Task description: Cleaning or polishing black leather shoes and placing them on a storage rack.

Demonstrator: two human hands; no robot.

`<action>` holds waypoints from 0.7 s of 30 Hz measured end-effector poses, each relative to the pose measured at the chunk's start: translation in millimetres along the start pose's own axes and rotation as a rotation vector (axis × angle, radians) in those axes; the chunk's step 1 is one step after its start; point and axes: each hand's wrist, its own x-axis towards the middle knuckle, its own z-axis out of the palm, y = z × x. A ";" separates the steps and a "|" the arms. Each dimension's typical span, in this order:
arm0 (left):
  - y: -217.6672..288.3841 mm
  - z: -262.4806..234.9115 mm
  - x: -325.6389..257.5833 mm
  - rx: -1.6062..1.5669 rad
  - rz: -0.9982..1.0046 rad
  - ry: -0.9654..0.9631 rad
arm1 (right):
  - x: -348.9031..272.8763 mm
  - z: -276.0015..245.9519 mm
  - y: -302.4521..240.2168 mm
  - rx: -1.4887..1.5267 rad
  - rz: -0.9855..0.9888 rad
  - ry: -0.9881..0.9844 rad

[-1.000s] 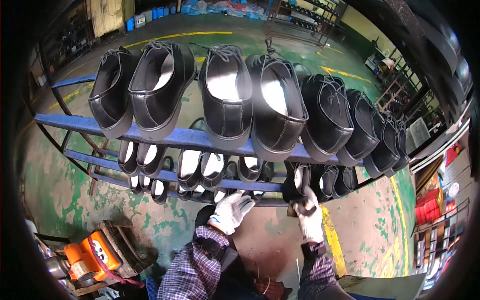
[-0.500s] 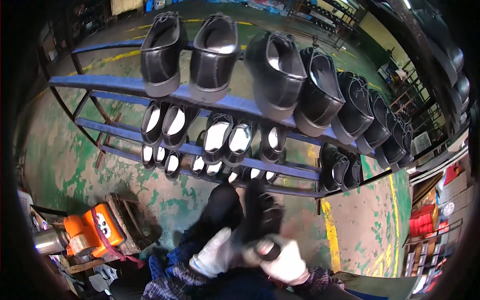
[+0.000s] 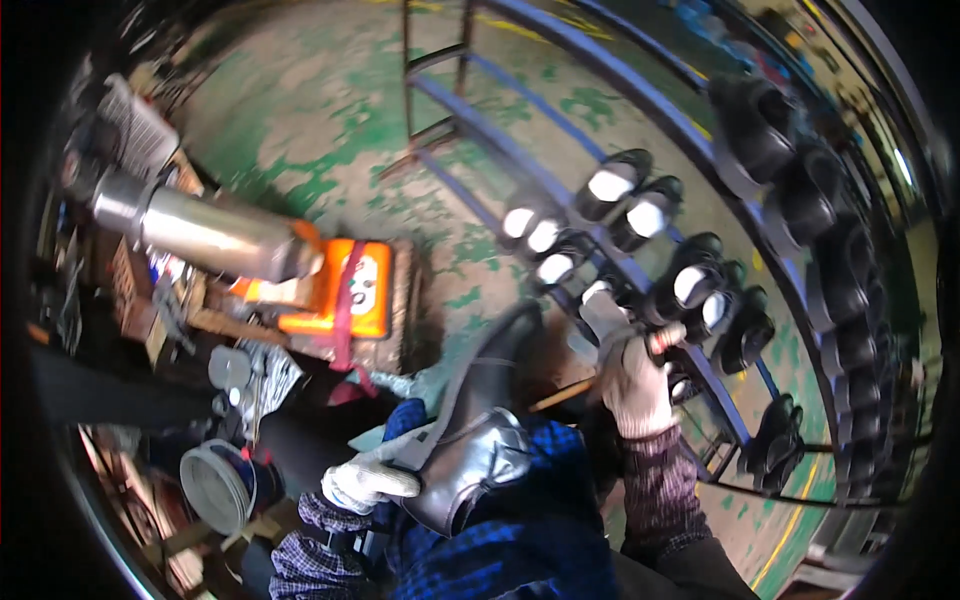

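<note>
My left hand (image 3: 368, 486), in a whitish knit glove, is closed on a glossy black lace-up shoe (image 3: 478, 455) above my lap. The shoe lies tilted, and its toe catches the light. Behind it stretches a long dark shape (image 3: 505, 345); I cannot tell whether it belongs to the shoe or to my leg. My right hand (image 3: 635, 380), also gloved, is raised beside the shoe rack with its fingers apart and somewhat blurred. Close to its left side a thin pale wooden stick (image 3: 562, 394) shows, not visibly gripped.
A blue-railed metal rack (image 3: 560, 110) carries black shoes (image 3: 645, 215) on several levels at the right. On the left stand an orange machine (image 3: 375, 290) on a wooden block, a metal cylinder (image 3: 215, 232) and a pale bucket (image 3: 218, 487). The floor (image 3: 300, 110) is worn green.
My view has swung left, so the rack now lies right. My hands have parted: the left holds the shoe, while the right has moved toward the rack without the dark round thing seen at it before.
</note>
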 end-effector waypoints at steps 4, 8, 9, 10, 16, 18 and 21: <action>26.1 18.8 -25.5 0.207 -0.054 0.073 | 60.3 2.8 73.8 0.184 0.266 -0.138; 2.2 -12.7 -40.8 0.018 0.249 0.434 | 78.8 27.9 100.7 -0.010 0.147 -0.087; -2.4 -10.8 -33.7 -0.143 0.379 0.587 | 83.8 31.1 105.1 0.166 0.143 -0.080; -3.5 -20.1 -27.1 -0.178 0.422 0.648 | 92.2 22.9 108.4 0.217 0.200 -0.187; 33.1 -59.3 21.9 -0.125 0.657 0.815 | 135.1 87.7 77.9 0.127 0.007 -0.197; 52.8 -62.0 32.2 -0.205 0.732 0.780 | 144.9 109.1 68.9 0.180 0.019 -0.148; 71.7 -69.9 32.2 -0.209 0.792 0.761 | 173.8 116.5 73.8 0.165 0.063 -0.211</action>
